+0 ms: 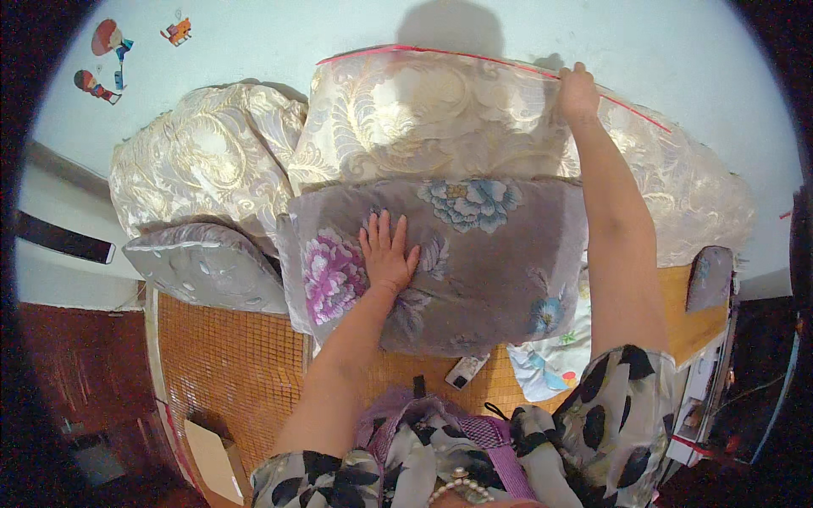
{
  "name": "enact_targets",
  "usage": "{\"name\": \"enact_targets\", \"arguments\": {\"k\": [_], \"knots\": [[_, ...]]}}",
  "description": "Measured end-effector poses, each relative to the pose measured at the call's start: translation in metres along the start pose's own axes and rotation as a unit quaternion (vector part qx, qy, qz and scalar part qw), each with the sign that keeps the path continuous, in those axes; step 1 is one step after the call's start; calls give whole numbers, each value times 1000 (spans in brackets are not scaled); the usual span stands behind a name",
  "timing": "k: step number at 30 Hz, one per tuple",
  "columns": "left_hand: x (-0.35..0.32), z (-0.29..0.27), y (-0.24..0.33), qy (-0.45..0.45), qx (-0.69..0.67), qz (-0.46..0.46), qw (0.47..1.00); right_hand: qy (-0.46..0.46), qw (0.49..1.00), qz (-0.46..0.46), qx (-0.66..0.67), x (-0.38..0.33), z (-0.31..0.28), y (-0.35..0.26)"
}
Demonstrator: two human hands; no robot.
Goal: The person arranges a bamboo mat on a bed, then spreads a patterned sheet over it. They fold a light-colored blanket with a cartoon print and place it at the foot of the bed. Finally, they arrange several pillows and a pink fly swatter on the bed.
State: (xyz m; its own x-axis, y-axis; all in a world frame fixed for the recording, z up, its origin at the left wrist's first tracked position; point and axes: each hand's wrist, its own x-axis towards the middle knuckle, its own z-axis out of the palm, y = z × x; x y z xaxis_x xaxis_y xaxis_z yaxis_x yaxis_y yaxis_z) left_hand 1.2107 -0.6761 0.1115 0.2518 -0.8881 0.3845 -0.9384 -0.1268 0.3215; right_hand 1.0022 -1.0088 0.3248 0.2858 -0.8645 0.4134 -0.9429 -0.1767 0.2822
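Observation:
My left hand [388, 252] lies flat with fingers spread on a folded grey quilt with purple and blue flowers [474, 271], which rests on the bed. My right hand [577, 91] reaches far forward and grips the red-edged rim of a clear plastic storage bag [474, 61]. Inside the bag sits a cream and gold patterned quilt [423, 127]. The grey quilt lies right in front of the bag's mouth.
More cream quilt [203, 161] bulges at the back left. A grey pillow [207, 267] lies at left, another [710, 275] at right. A woven bamboo mat [229, 356] covers the bed. A remote [467, 370], light printed cloth [550, 360] and cardboard box [216, 461] are near me.

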Motion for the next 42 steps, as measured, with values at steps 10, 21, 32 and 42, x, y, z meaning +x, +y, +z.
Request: {"name": "enact_targets", "arguments": {"k": [10,21,32,42], "knots": [[-1,23,-8,33,-31,7,999,-47,996,17,78,24,52,29],[-2,22,-11,19,-75,7,997,-52,889,-215,400,-194,-9,-68],[-2,-22,16,2,-20,-33,999,-193,923,-293,157,-291,18,-132],[-112,-89,48,-266,32,95,959,-124,965,-195,122,-304,-1,-131]]}}
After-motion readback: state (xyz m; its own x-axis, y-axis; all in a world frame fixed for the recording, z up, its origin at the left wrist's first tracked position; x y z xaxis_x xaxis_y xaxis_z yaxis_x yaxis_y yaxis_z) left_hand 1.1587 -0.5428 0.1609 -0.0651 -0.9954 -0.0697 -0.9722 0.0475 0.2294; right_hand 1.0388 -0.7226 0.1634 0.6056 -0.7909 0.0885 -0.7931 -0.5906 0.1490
